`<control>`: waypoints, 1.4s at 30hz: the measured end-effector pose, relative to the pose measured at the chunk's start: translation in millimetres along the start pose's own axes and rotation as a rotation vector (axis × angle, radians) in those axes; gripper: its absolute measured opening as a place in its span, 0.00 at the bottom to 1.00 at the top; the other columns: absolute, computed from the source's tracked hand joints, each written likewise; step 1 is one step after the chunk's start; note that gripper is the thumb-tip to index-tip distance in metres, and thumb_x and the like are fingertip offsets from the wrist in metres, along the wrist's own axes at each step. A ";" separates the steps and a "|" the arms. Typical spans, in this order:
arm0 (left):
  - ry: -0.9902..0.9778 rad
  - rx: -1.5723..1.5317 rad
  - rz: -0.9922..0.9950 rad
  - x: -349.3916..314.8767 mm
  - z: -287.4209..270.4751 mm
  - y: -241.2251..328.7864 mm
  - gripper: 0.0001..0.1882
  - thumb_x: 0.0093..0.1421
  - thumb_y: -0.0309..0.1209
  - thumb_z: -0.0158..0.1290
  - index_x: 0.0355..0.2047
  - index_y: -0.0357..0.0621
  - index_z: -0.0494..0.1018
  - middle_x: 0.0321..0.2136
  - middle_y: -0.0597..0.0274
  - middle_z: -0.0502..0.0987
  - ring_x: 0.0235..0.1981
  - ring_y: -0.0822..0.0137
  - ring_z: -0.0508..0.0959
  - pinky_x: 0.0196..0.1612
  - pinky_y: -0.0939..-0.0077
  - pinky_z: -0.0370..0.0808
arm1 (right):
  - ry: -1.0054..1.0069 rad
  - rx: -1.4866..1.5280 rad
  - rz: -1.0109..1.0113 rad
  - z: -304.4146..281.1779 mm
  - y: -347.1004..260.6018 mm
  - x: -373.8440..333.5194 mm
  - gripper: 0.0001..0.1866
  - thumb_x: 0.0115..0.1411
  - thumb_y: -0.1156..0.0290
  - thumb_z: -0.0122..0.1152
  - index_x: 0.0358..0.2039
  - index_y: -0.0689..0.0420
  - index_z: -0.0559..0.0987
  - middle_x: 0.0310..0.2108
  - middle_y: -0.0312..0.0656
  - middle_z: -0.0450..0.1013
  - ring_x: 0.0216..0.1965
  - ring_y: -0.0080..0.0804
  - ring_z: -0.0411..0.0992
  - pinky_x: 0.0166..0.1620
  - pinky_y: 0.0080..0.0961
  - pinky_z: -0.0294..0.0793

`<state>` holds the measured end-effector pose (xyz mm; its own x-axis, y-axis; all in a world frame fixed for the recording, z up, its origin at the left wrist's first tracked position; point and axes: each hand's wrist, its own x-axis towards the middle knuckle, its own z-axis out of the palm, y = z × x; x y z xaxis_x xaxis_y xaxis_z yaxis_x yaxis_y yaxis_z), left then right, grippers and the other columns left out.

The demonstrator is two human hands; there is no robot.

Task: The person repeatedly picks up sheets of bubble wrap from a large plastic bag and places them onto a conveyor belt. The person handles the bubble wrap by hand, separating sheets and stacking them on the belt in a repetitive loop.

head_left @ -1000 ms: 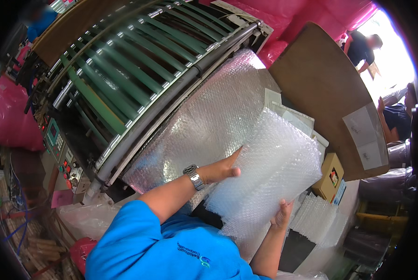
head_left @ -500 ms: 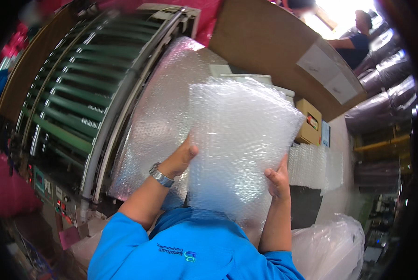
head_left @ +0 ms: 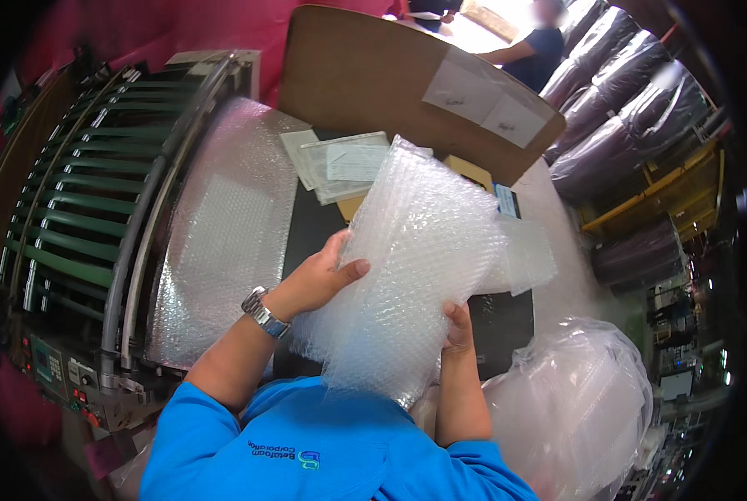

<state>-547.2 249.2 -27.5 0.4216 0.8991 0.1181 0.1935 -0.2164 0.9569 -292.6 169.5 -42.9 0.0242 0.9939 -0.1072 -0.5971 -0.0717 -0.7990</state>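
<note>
Between both hands I hold a stack of clear bubble wrap sheets (head_left: 419, 259), tilted in front of my chest. My left hand (head_left: 330, 271), with a metal watch on its wrist, grips the left edge, thumb on top and fingers partly behind. At the lower right edge my right hand (head_left: 457, 326) pinches the stack, its thumb showing and the other fingers mostly hidden. A larger bubble wrap sheet (head_left: 223, 225) lies to the left. Beyond the stack's right side rests another small bubble wrap piece (head_left: 528, 257) on the dark table (head_left: 507, 321).
A machine with green rollers (head_left: 90, 192) and a control panel stands at left. Papers in clear sleeves (head_left: 344, 163) lie at the back, before a brown board (head_left: 357, 67). A clear plastic bag (head_left: 570, 409) bulges at right. Wrapped rolls (head_left: 632, 125) and another person (head_left: 536, 50) are farther off.
The view has turned to the right. The held stack has tilted and now shows narrower, uncovering the papers behind it. Both hands still grip it.
</note>
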 end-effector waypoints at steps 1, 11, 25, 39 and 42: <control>-0.069 0.137 -0.057 0.1 3.2 22.7 0.28 0.57 0.50 0.46 0.43 0.36 0.59 0.34 0.44 0.68 0.36 0.61 0.69 0.37 0.70 0.66 | 0.003 0.007 0.044 -10.1 -3.3 -8.1 0.44 0.36 0.66 0.67 0.54 0.63 0.57 0.48 0.49 0.64 0.47 0.43 0.65 0.49 0.35 0.68; 0.177 -0.853 -0.068 -8.5 85.3 86.0 0.14 0.61 0.41 0.43 0.22 0.49 0.64 0.13 0.69 0.67 0.12 0.80 0.65 0.15 0.89 0.60 | -0.047 0.404 -0.163 -34.6 -24.4 -95.7 0.40 0.41 0.57 0.63 0.53 0.61 0.61 0.48 0.48 0.65 0.47 0.44 0.66 0.49 0.39 0.69; -0.237 -0.268 0.466 -70.9 117.1 132.9 0.18 0.61 0.41 0.43 0.21 0.39 0.66 0.14 0.62 0.66 0.16 0.73 0.65 0.21 0.76 0.63 | -0.181 0.590 -0.214 -27.5 -39.1 -121.3 0.41 0.41 0.58 0.63 0.54 0.61 0.58 0.49 0.48 0.63 0.49 0.44 0.64 0.50 0.38 0.66; -0.223 -0.647 0.102 -22.7 73.8 89.8 0.40 0.53 0.58 0.44 0.56 0.43 0.49 0.51 0.49 0.60 0.52 0.61 0.62 0.51 0.67 0.62 | -0.075 0.121 -0.234 -40.5 -55.1 -106.4 0.43 0.41 0.59 0.63 0.56 0.61 0.56 0.51 0.48 0.61 0.51 0.43 0.62 0.52 0.36 0.64; -0.379 -0.529 0.076 -5.2 67.3 74.9 0.63 0.37 0.70 0.49 0.61 0.42 0.33 0.60 0.42 0.42 0.62 0.51 0.43 0.60 0.58 0.47 | 0.029 -0.359 -0.298 -24.9 -82.4 -95.7 0.45 0.43 0.58 0.63 0.58 0.61 0.52 0.53 0.49 0.57 0.54 0.43 0.57 0.55 0.35 0.58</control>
<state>-475.3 202.6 25.7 0.7186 0.6714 0.1815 -0.2703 0.0292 0.9623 -225.7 78.3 18.5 0.1776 0.9732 0.1458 -0.2454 0.1873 -0.9511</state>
